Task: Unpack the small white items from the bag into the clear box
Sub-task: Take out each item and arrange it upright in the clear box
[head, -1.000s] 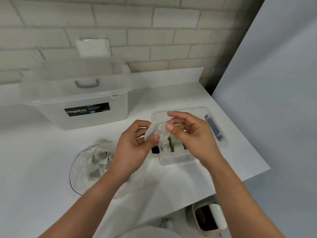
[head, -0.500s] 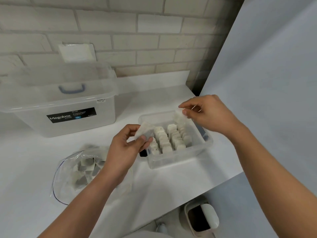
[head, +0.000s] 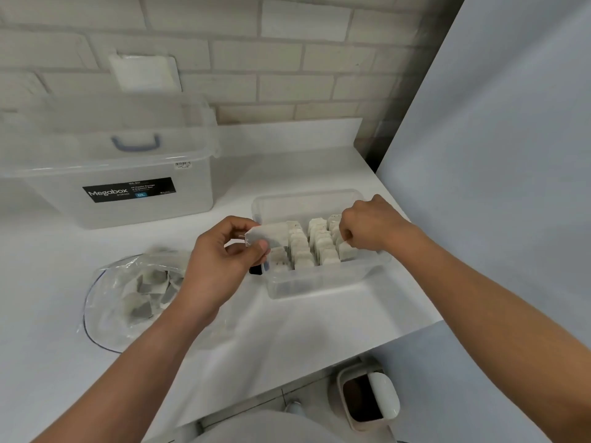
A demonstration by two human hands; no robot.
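Two bare hands are at work over a white table (head: 287,330).

Left hand (head: 220,266): raised just left of the clear box (head: 319,284), with thumb and forefinger pinching one white item (head: 270,234) at its left corner. The item is a flat, pale sachet, held above the box's left end.

Right hand (head: 367,228): reaching into the box from the right, knuckles up, fingers curled down onto the right-hand row of packed items. Whether the fingers grip one of those items cannot be determined from this view.

Clear box: small and open-topped, standing near the table's right front edge. It holds white items (head: 302,247) set upright on edge in several close rows running front to back, and these fill most of the interior. A small dark part (head: 256,270) shows at the box's left end, just beside the left hand.

Bag (head: 128,292): clear plastic, lying on the table to the left of the box and partly under the left forearm. Further sachets of the same kind lie loose inside it.

Other: a large translucent storage box (head: 128,206) with a black label and a blue handle stands at the back left, against a brick wall (head: 287,59). A small bin (head: 367,398) with a dark interior and a white lid stands on the floor below the table's edge.
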